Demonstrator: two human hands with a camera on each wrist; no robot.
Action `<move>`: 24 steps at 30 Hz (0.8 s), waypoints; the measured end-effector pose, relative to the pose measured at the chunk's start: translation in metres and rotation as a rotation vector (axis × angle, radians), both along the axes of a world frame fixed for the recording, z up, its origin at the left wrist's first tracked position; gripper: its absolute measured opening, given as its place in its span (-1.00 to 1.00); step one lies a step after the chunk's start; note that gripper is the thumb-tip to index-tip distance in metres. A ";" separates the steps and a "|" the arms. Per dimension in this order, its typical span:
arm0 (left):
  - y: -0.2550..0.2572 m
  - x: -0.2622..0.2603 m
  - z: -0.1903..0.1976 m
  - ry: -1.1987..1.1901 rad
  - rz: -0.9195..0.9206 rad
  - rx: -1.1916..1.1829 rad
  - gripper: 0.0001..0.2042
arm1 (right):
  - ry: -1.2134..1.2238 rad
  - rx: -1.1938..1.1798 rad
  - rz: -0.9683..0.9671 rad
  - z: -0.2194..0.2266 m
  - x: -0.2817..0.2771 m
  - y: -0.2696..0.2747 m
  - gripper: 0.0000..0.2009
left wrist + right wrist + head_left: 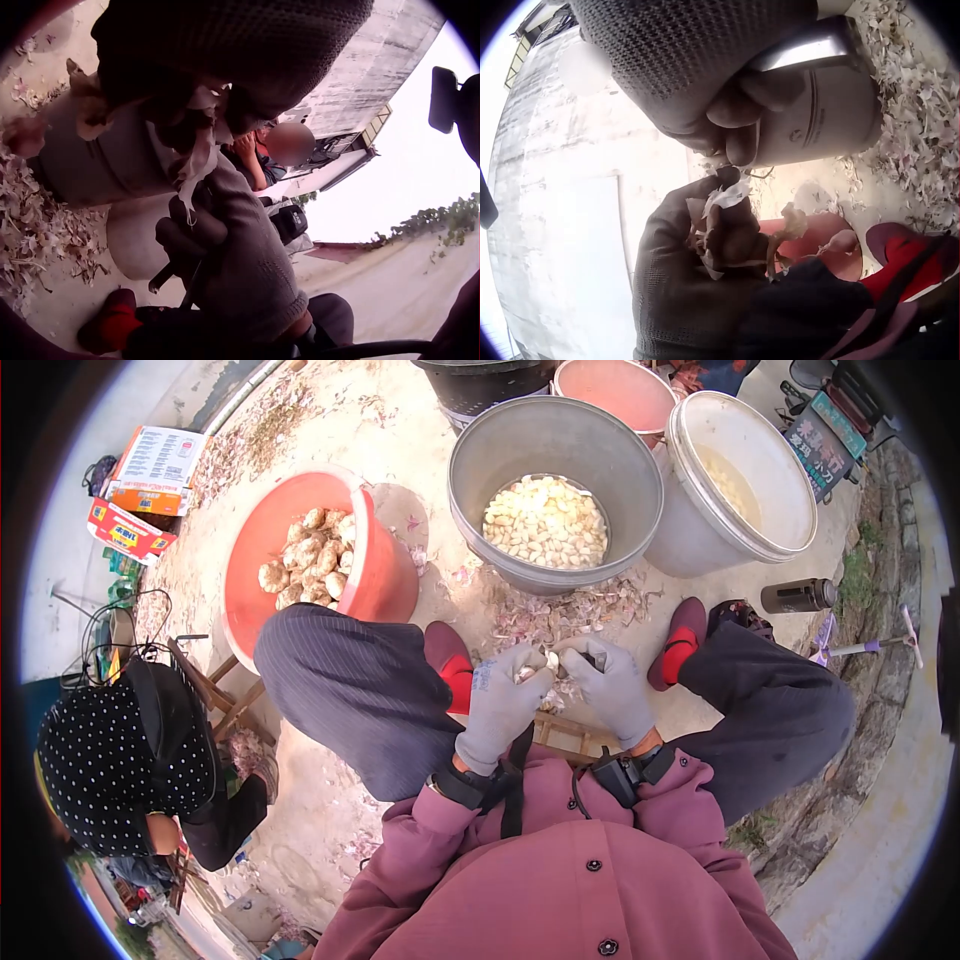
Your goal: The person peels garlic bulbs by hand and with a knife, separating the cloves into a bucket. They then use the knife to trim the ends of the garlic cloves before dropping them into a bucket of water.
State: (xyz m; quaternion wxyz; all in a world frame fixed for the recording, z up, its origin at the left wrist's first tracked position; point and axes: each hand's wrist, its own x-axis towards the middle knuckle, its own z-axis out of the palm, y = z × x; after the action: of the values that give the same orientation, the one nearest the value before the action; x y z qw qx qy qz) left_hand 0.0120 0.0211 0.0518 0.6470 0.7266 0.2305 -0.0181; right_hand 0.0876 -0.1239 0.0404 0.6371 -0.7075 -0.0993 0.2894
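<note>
In the head view my gloved left hand (pixel 500 700) holds a partly peeled garlic bulb (pixel 524 673) in curled fingers. My gloved right hand (pixel 612 690) meets it at the fingertips, where a pale garlic clove (pixel 551 660) shows. Loose papery skin (pixel 199 161) hangs between the hands in the left wrist view. A thin dark tool (pixel 160 280) sticks out below the right hand's curled fingers there; its kind does not show. More torn skin (pixel 731 195) clings at the left fingers in the right wrist view.
A grey bucket (pixel 470 490) with peeled cloves stands ahead, with a white bucket (pixel 690 520) to its right. Left of it, a red basin (pixel 390 575) holds unpeeled bulbs. Skins (pixel 600 605) litter the ground. Another person (pixel 130 760) sits at left; a dark bottle (pixel 798 596) lies at right.
</note>
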 end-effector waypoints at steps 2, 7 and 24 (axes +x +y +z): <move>0.001 0.003 0.003 0.010 -0.028 0.024 -0.94 | 0.037 -0.062 0.027 0.003 -0.001 0.000 -0.83; -0.004 0.003 -0.002 -0.052 -0.050 -0.019 -0.94 | 0.182 0.048 -0.016 -0.007 0.000 -0.001 -0.81; 0.004 0.002 -0.026 0.032 0.030 -0.133 -0.78 | 0.291 0.320 -0.256 0.022 0.019 -0.015 -0.73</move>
State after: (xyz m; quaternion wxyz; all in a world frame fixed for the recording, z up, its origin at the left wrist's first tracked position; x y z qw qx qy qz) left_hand 0.0140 0.0249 0.0261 0.6904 0.6779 0.2502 -0.0354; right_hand 0.1066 -0.1387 0.0625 0.7800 -0.5553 0.0396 0.2858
